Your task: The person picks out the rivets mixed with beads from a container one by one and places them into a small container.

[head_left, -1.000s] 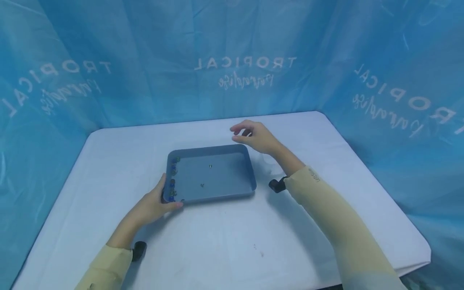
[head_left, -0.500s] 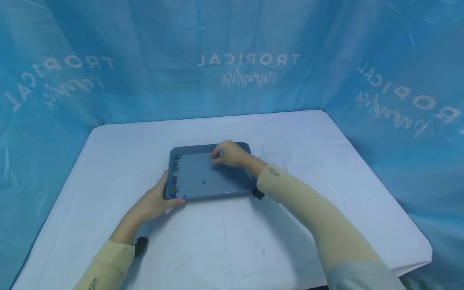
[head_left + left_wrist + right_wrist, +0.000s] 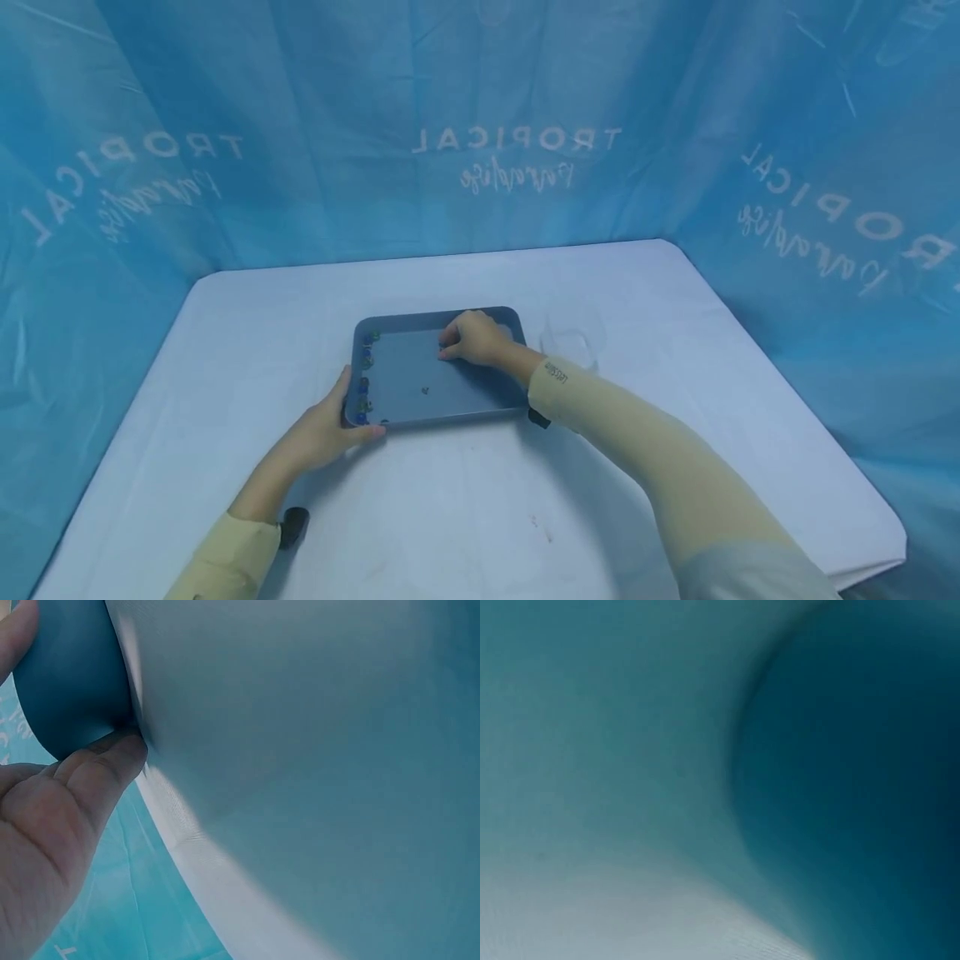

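A shallow grey-blue tray point(image 3: 401, 367) lies on the white table. My left hand point(image 3: 318, 435) grips its near left corner, thumb along the front wall and fingers at the left side; the left wrist view shows those fingers point(image 3: 97, 772) against the tray wall. Inside the tray, several small glass marbles point(image 3: 364, 385), blue, green and brown, line the left wall. One more marble point(image 3: 425, 390) lies alone on the tray floor. Over the tray's far middle, my right hand point(image 3: 480, 340) pinches a small marble, mostly hidden by thumb and fingertips. The right wrist view shows only the blurred tray wall point(image 3: 840, 765).
A clear, see-through container point(image 3: 576, 333) stands on the table just right of the tray, partly behind the right sleeve. Faint dark marks point(image 3: 542, 529) show on the near tablecloth point(image 3: 442, 517). Blue printed curtains point(image 3: 337, 208) surround the table on the far side and both flanks.
My right hand has come down from beyond the tray's far right corner into the tray and closed its fingertips over a loose marble. The left hand keeps its hold on the corner.
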The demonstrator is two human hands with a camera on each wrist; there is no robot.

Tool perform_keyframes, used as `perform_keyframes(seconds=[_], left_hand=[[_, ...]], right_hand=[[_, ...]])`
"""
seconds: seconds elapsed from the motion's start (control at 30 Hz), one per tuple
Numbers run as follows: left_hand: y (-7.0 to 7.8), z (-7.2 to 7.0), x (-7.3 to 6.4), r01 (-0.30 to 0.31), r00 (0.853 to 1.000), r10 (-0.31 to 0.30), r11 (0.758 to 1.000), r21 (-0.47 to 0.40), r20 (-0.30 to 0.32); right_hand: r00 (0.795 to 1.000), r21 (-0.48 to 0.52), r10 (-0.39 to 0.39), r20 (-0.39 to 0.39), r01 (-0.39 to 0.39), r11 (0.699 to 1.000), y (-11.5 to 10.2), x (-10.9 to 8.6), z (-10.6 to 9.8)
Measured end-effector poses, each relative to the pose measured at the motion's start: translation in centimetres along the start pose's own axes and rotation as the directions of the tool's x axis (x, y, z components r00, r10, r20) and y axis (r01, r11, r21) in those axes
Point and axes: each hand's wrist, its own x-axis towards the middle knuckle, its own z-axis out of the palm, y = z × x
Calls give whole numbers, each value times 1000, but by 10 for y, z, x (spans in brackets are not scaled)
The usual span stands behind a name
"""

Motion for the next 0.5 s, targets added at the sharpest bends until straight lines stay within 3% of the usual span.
perform_keyframes(seconds=[0.5], left_hand=[[2,-1,0,11,1000,-11,1000,2,10]], right_hand=[[998,24,-61,7,60,998,2,-1,-1]])
